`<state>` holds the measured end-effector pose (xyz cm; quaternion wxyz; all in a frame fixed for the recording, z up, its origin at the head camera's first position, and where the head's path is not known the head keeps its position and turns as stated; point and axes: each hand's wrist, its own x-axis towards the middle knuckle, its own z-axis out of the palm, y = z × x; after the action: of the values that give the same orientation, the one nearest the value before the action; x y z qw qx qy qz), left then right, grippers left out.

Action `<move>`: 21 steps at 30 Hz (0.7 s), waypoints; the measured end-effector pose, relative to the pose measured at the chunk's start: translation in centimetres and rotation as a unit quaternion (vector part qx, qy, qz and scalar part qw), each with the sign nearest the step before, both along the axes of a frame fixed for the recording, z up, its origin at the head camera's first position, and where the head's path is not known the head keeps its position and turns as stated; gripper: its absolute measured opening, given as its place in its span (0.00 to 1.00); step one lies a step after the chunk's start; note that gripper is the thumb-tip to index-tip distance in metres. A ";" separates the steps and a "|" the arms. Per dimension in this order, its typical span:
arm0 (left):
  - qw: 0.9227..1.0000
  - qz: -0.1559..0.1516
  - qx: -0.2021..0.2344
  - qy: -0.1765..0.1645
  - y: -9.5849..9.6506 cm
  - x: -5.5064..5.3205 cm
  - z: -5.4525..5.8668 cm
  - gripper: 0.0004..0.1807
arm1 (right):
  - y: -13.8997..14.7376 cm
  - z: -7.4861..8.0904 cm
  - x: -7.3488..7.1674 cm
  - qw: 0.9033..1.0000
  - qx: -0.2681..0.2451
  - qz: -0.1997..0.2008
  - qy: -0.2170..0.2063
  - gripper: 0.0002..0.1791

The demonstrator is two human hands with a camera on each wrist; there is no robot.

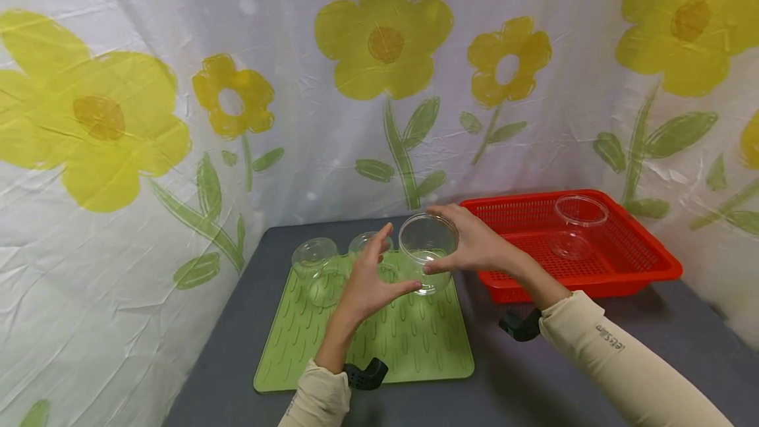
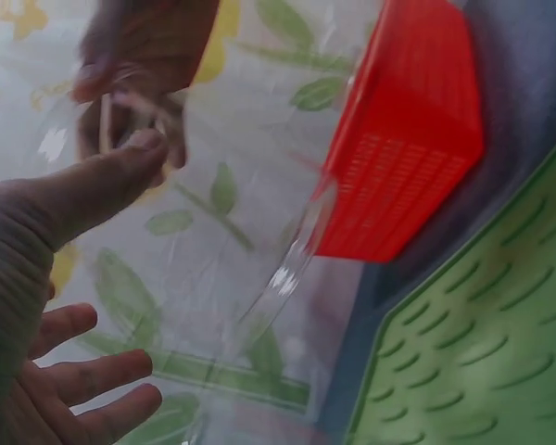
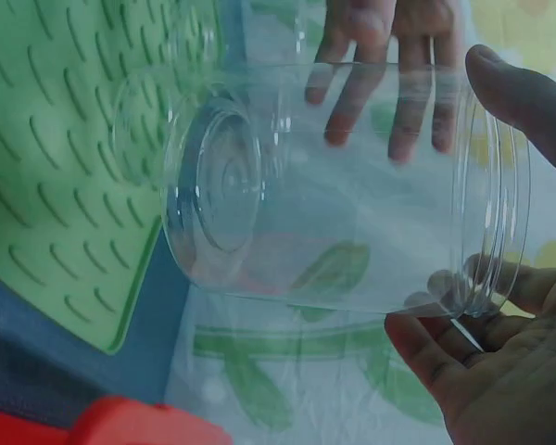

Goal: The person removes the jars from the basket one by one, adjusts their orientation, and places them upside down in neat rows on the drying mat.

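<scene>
A clear, wide-mouthed plastic jar (image 1: 428,242) is held over the right part of the green mat (image 1: 409,348). My right hand (image 1: 477,242) grips it around its ridged rim, thumb on one side and fingers on the other, as the right wrist view shows. My left hand (image 1: 367,285) is at the jar's left side, fingers spread and fairly straight, the thumb tip overlapping the jar in the head view. Two more clear jars stand toward the mat's back left: one jar (image 1: 314,262) in plain sight, the other jar (image 1: 358,242) partly hidden behind my left fingers.
To the right, a red perforated plastic basket (image 1: 628,275) has another clear jar (image 1: 578,223) standing in it. Mat and basket both rest on a dark grey table (image 1: 219,361). A white curtain (image 1: 284,84) printed with yellow flowers hangs behind and at the sides.
</scene>
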<state>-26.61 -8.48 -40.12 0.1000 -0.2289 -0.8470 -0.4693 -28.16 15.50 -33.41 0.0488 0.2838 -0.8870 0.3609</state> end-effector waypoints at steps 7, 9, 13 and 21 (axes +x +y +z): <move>1.000 -0.013 0.026 -0.005 1.1 0.1 -0.6 0.63 | -0.8 -0.3 0.6 1.000 0.000 0.020 0.009 0.56; 0.999 -0.014 0.033 -0.008 1.1 0.1 -0.7 0.62 | -1.0 -0.4 0.7 1.000 -0.001 0.020 0.010 0.56; 0.999 -0.018 0.039 -0.007 1.0 0.1 -0.9 0.60 | -1.3 -0.7 0.7 1.000 0.004 0.015 0.010 0.56; 0.999 -0.018 0.047 -0.012 0.7 0.3 -1.2 0.58 | -1.7 -1.0 0.8 1.000 0.006 0.016 0.000 0.57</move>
<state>-26.36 -7.78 -41.34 0.0918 -0.2329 -0.8209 -0.5132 -27.36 13.78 -34.45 0.0415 0.2986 -0.8843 0.3567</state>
